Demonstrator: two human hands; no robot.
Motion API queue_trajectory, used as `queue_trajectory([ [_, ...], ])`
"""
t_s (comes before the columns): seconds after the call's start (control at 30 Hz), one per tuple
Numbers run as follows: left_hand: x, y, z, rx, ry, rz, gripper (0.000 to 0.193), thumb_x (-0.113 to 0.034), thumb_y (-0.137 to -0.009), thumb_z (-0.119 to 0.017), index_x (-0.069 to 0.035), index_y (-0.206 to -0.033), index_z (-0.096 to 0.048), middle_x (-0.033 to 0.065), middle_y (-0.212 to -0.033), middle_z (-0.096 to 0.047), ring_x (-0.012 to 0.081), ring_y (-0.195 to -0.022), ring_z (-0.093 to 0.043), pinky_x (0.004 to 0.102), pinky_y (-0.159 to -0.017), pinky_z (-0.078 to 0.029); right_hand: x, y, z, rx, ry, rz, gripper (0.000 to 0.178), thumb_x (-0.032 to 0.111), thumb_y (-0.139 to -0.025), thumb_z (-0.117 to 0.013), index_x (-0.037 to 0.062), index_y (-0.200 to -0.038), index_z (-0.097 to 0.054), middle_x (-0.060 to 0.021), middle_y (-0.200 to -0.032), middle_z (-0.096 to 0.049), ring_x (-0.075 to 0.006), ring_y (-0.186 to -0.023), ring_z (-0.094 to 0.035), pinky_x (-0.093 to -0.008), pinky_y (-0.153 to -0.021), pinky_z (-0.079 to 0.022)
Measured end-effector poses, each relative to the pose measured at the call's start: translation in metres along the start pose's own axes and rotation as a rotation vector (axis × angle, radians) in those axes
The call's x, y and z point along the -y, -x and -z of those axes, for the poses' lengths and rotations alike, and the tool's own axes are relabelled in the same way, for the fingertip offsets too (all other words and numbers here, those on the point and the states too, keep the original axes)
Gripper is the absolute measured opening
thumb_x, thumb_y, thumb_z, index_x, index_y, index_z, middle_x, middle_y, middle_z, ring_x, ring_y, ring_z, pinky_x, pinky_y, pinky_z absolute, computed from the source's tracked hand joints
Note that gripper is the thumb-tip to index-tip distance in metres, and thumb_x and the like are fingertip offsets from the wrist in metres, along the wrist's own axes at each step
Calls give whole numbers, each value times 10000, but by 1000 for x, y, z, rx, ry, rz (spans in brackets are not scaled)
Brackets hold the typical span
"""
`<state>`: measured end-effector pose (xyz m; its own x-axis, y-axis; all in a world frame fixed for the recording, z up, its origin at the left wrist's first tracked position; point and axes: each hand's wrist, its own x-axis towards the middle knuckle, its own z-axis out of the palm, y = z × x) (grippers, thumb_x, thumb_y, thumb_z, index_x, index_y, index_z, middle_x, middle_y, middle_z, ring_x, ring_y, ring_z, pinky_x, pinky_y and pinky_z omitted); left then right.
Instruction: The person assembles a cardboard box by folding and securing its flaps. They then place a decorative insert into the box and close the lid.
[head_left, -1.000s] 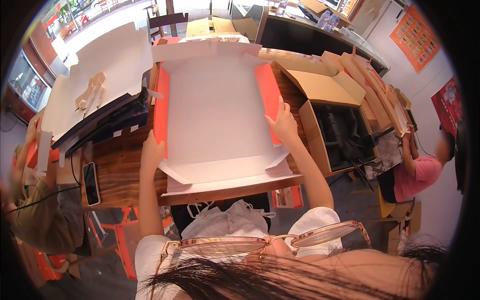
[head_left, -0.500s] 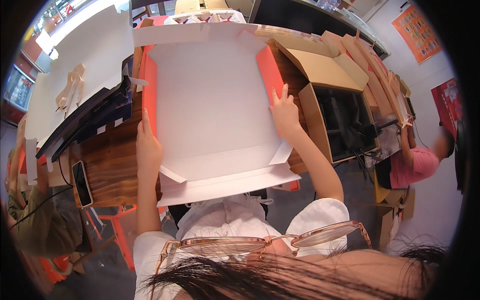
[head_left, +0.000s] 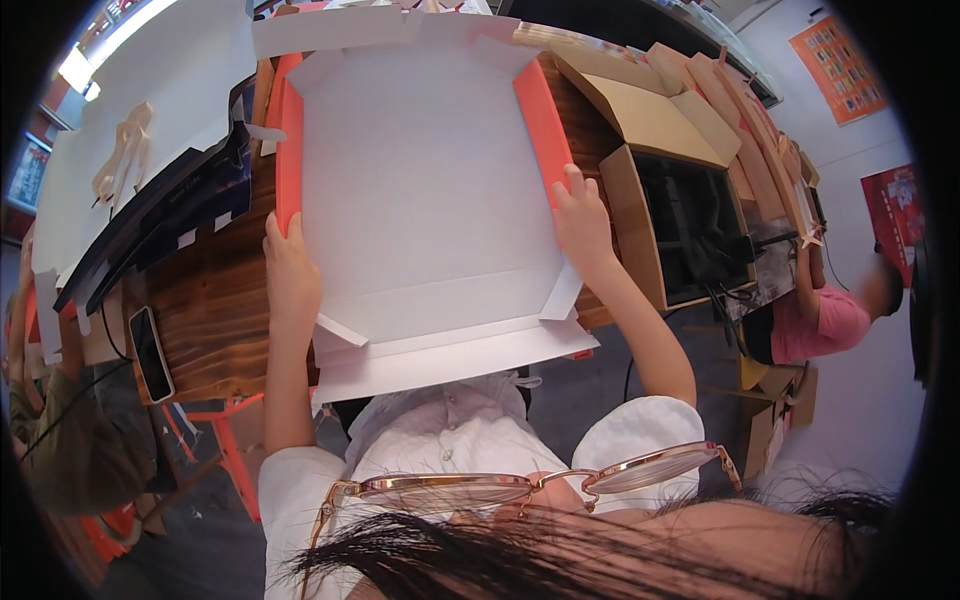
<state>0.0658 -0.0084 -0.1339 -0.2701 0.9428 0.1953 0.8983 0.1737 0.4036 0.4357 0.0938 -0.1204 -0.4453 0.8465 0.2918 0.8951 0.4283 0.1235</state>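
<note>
Open box [head_left: 430,190] between our left hand [head_left: 294,278] and right hand [head_left: 585,225]

The box lies right in front of us, between our two hands, with its white inside facing up and its red walls [head_left: 541,125] standing along the left and right sides. Our left hand is closed on the near end of the left wall, from outside. Our right hand holds the opposite wall, its fingers bent over the upper edge about halfway along. Both hands are in contact with the box, and its white base spans the gap between them.

The near flap [head_left: 455,358] is folded out toward us and reaches past the near edge of the wooden table [head_left: 215,325]; we cannot tell whether the base rests on the wood. Small tabs [head_left: 562,293] stand tilted at the two near corners, and the far flap [head_left: 335,33] spreads outward.

Near the table's near left corner we see a phone [head_left: 151,354]. Farther back on that side is a large white card [head_left: 185,95], a beige piece [head_left: 124,155] lying on it. To the right of our right hand, well apart from it, stands an open brown carton [head_left: 632,235] with something black inside.
</note>
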Motion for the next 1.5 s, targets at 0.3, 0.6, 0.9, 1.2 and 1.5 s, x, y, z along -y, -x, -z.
queue_trajectory([
  [0.3,8,0,-9,-70,-49,-120,403,123,-857,-453,140,-1259,-443,254,-1443,-280,394,-1274,-387,397,-1035,-420,-16,1,40,380,-314,234,288,139,-745,-734,15,-981,-626,-86,-1104,-582,-317,-1051,-487,-347,-875,-473],
  [0.6,-1,-3,-5,26,-20,-2,364,72,-911,-439,118,-1272,-439,243,-1444,-289,388,-1249,-424,389,-1020,-437,-27,15,87,727,-656,191,354,134,-721,-785,36,-1012,-609,-79,-1182,-599,-279,-1179,-482,-350,-960,-429],
  [0.9,-4,-2,2,-88,-180,-270,422,122,-768,-522,8,-1171,-569,171,-1475,-308,329,-1398,-258,534,-1125,-237,-16,23,72,563,-693,31,211,32,-762,-722,53,-960,-649,-27,-814,-594,-183,-878,-534,-303,-734,-473],
  [1.2,11,-2,11,97,185,-242,292,86,-789,-522,-18,-1026,-655,142,-1026,-653,315,-1087,-559,410,-1056,-334,-3,38,70,413,-635,-133,193,80,-773,-719,58,-963,-694,-57,-792,-613,-188,-746,-616,-310,-716,-517],
  [1.5,41,-22,79,813,394,-348,408,-80,-700,-752,-28,-1088,-636,117,-1162,-619,277,-1245,-479,394,-1052,-368,-4,38,68,399,-606,-125,217,94,-763,-731,58,-974,-699,-55,-812,-628,-174,-686,-626,-290,-690,-517],
])
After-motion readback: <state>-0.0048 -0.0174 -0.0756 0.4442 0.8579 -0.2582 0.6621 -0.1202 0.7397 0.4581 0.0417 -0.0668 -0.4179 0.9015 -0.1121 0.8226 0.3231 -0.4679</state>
